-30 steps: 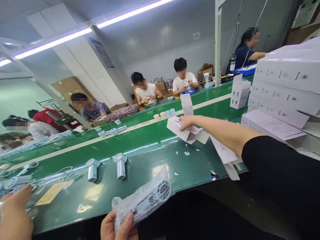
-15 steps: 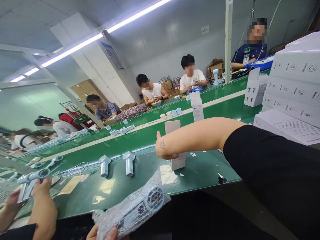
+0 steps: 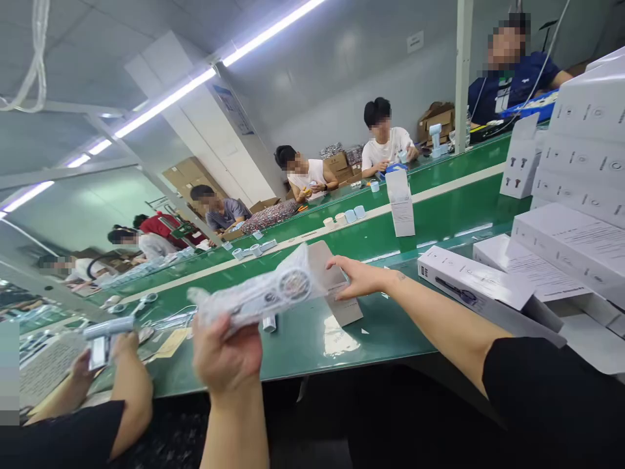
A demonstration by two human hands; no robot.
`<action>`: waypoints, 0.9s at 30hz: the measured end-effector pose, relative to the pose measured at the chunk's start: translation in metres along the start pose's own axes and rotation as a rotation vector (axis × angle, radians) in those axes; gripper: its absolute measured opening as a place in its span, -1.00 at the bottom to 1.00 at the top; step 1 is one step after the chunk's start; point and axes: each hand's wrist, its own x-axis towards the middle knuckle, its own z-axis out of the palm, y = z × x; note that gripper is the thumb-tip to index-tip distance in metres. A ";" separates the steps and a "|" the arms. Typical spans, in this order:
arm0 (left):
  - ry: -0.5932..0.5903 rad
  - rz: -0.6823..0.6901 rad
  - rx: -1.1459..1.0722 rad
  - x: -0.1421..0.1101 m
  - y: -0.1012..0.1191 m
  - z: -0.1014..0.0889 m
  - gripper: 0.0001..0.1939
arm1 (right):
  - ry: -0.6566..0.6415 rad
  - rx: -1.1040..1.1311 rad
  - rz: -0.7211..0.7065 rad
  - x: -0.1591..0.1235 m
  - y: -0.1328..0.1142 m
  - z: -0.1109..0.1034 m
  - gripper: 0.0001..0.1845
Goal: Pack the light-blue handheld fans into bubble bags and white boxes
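My left hand [image 3: 227, 355] is wrapped around the lower end of a handheld fan [image 3: 295, 284] in a clear bubble-wrap bag, raised above the bench edge. The fan's round grille end points right and overlaps an upright white box [image 3: 347, 311] standing on the bench. My right hand [image 3: 359, 277] grips that box at its right side, fingers and thumb curved around it. The box's flap stands up behind the bag; part of the box is hidden by the bagged fan. Behind the bag, the handle of an unwrapped fan [image 3: 269, 323] shows on the bench.
White printed boxes [image 3: 576, 163] are stacked at the right, some lying with open flaps. Another box [image 3: 401, 205] stands on the green belt [image 3: 444, 208] near small round parts [image 3: 350, 215]. At left, a co-worker's hands [image 3: 124, 345] hold a fan. Several people sit across the line.
My right hand brought the white box from farther right, stood it on the bench, and shifted its grip to the box's side. My left hand raised the bagged fan up to the box.
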 end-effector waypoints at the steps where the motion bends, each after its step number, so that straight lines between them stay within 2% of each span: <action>1: -0.019 -0.016 -0.033 0.011 -0.004 0.009 -0.69 | -0.003 0.043 0.010 0.005 0.004 0.009 -0.24; 3: -0.094 -0.046 0.049 0.031 -0.008 0.021 -0.61 | 0.021 0.075 0.032 0.012 0.007 0.017 -0.19; 5: -0.241 -0.076 0.289 0.047 -0.003 0.027 -0.57 | 0.022 0.071 0.037 0.015 0.007 0.017 -0.13; 8: -0.597 -0.114 0.745 0.064 0.020 0.038 -0.65 | -0.003 0.064 0.010 0.017 0.009 0.018 -0.11; 10: -0.867 -0.113 1.025 0.069 0.032 0.054 -0.71 | -0.003 0.072 -0.026 0.019 0.012 0.022 -0.09; 13: -1.184 -0.035 1.290 0.068 0.026 0.083 -0.72 | 0.039 0.095 -0.046 0.022 0.017 0.027 -0.04; 15: -1.275 0.103 1.380 0.062 0.010 0.094 -0.67 | 0.072 0.118 -0.049 0.021 0.021 0.029 -0.02; 17: -1.237 0.267 1.463 0.052 -0.008 0.096 -0.65 | 0.092 0.174 -0.050 0.018 0.028 0.030 0.02; 18: -1.215 0.301 1.503 0.046 -0.015 0.094 -0.67 | 0.088 0.214 -0.060 0.016 0.031 0.031 0.05; 21: -1.261 0.256 1.574 0.022 -0.023 0.084 -0.73 | 0.054 0.346 -0.112 0.009 0.037 0.040 0.20; 23: -1.269 0.297 1.517 0.009 -0.018 0.073 -0.73 | 0.069 0.430 -0.100 0.008 0.037 0.047 0.29; 24: -1.195 0.362 1.459 0.004 -0.014 0.065 -0.73 | 0.089 0.463 -0.074 0.010 0.036 0.048 0.30; 25: -1.062 0.423 1.389 0.001 -0.010 0.054 -0.72 | 0.113 0.481 -0.045 0.014 0.036 0.047 0.30; 27: -0.640 0.459 1.268 0.000 -0.005 0.020 -0.71 | 0.168 0.483 -0.006 0.032 0.039 0.039 0.21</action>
